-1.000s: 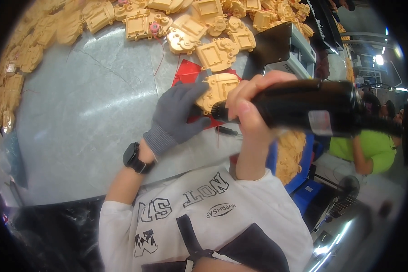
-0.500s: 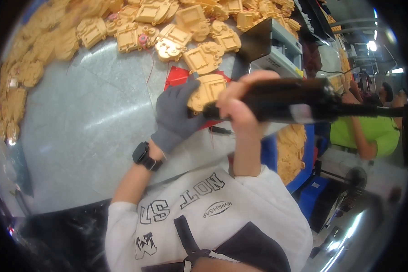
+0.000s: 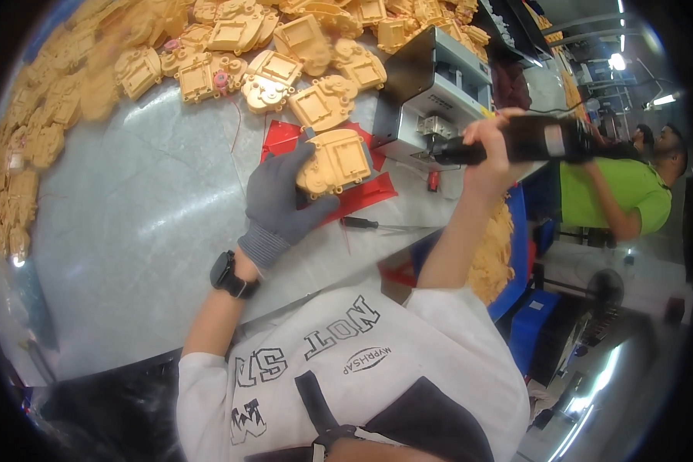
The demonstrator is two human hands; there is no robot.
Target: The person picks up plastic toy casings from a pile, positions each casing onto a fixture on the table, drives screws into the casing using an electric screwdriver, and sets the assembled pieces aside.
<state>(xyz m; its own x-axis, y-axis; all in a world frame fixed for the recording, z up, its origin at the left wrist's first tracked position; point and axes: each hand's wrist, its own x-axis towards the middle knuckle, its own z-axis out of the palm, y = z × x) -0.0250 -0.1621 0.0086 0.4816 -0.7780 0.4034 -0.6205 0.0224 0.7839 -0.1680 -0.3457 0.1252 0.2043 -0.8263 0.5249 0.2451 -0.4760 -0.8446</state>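
Note:
My left hand (image 3: 276, 202), in a grey knitted glove, grips a yellow plastic housing (image 3: 337, 162) by its left side. The housing shows a square recess and lies over a red fixture (image 3: 371, 192) on the table. My bare right hand (image 3: 491, 150) is wrapped round a black electric screwdriver (image 3: 543, 138), held level. The screwdriver's tip points left, at the front of a metal box like a screw feeder (image 3: 417, 108); whether it touches a screw is too small to tell. A small black-handled hand screwdriver (image 3: 359, 222) lies just nearer than the fixture.
Many more yellow housings (image 3: 208, 73) are heaped along the table's far and left sides. A blue bin (image 3: 520, 254) of yellow parts stands at the right, below the grey table (image 3: 146, 231). Beyond it is another person in a green shirt (image 3: 616, 192).
My right hand has carried the electric screwdriver away from the housing, rightward to the metal box. The left hand still holds the housing, now shown more fully.

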